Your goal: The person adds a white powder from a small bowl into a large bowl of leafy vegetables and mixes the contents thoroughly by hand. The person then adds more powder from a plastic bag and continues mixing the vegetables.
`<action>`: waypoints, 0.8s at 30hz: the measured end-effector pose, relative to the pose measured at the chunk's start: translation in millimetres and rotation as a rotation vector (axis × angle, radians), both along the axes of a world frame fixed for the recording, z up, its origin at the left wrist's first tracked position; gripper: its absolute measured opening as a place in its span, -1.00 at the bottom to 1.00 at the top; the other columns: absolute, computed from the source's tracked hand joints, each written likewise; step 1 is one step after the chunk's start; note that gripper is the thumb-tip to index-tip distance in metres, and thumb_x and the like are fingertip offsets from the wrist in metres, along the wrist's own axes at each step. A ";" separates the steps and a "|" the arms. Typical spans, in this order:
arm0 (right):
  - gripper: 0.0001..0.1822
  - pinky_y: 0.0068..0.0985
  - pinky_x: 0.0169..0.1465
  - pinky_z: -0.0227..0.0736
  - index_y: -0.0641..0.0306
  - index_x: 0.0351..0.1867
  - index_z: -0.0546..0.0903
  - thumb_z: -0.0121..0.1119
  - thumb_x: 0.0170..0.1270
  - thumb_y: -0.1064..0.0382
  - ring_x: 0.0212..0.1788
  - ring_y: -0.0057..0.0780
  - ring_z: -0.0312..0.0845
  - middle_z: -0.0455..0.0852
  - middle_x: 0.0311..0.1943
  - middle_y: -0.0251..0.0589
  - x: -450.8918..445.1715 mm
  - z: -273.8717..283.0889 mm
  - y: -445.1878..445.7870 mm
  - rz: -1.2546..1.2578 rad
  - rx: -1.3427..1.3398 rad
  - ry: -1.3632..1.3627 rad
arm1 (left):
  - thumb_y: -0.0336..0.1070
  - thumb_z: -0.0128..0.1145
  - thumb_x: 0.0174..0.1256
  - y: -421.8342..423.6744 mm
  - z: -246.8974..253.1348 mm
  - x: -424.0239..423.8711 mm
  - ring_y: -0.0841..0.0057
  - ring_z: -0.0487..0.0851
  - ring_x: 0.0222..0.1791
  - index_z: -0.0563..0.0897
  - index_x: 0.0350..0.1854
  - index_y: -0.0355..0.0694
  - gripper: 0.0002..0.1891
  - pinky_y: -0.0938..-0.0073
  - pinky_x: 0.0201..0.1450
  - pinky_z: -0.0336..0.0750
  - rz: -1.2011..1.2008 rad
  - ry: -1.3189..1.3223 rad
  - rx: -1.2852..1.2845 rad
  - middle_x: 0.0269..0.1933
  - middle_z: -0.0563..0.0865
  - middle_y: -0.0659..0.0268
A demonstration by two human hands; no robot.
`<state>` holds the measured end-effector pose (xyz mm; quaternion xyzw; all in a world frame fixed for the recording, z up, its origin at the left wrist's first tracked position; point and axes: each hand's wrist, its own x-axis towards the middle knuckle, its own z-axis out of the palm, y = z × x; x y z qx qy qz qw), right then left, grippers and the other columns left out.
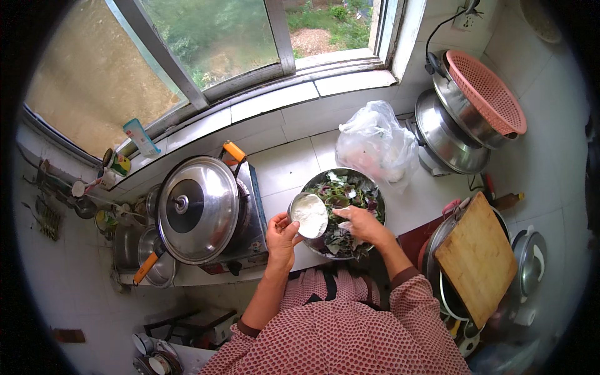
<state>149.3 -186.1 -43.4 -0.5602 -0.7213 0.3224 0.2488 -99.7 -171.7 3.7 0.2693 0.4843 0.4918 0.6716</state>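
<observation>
My left hand (281, 236) grips a small metal bowl (291, 212) by its near left side. White powder (310, 216), like flour, fills much of this bowl, which is tilted over the left part of a large stainless steel basin (383, 220). Green and purple leafy vegetables (347, 190) fill the basin, with white dusting on some leaves. My right hand (363, 225) is over the leaves, just right of the small bowl. Its index finger and thumb are apart and whitened with powder; the other fingers are partly hidden, and nothing shows in its grasp.
On the left, a lidded wok (197, 211) with orange handles stands on a gas stove (255, 234). A knotted plastic bag (377, 140) sits behind the basin. Steel pots (450, 126) hold a pink colander (487, 91) at back right. A wooden cutting board (478, 260) leans at right.
</observation>
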 end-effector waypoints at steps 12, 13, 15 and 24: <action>-0.46 -0.16 0.02 0.56 0.25 0.14 0.52 0.39 0.11 0.23 -0.01 0.06 0.61 0.56 -0.06 0.07 -53.3 83.2 15.5 -0.065 0.113 -0.134 | -0.40 0.32 0.23 1.5 -0.2 25.1 0.47 0.60 -0.01 0.39 0.17 -0.23 -0.50 0.38 -0.11 0.70 -0.062 0.038 0.073 0.04 0.54 0.25; -0.48 -0.15 0.01 0.56 0.25 0.12 0.52 0.39 0.10 0.24 0.00 0.07 0.61 0.56 -0.07 0.07 -59.1 81.1 17.4 -0.086 0.097 -0.165 | -0.40 0.32 0.22 0.8 0.1 25.3 0.48 0.60 -0.02 0.39 0.17 -0.23 -0.50 0.40 -0.12 0.70 -0.071 0.057 0.089 0.03 0.54 0.26; -0.57 -0.13 0.00 0.58 0.25 0.04 0.55 0.36 0.11 0.29 -0.02 0.08 0.63 0.58 -0.13 0.05 -64.4 70.5 24.1 -0.069 0.056 -0.168 | -0.39 0.34 0.21 -0.3 -1.1 23.8 0.49 0.60 -0.03 0.39 0.17 -0.23 -0.49 0.45 -0.13 0.69 -0.070 0.061 0.073 0.02 0.53 0.26; -0.81 -0.17 -0.03 0.55 0.34 -0.14 0.62 0.18 0.19 0.46 -0.15 0.07 0.66 0.69 -0.30 0.16 -10.0 69.8 38.9 -0.111 0.105 0.026 | -0.35 0.40 0.19 -4.4 -9.6 5.9 0.49 0.60 -0.01 0.40 0.19 -0.27 -0.44 0.50 -0.19 0.69 -0.017 0.034 0.034 0.04 0.55 0.23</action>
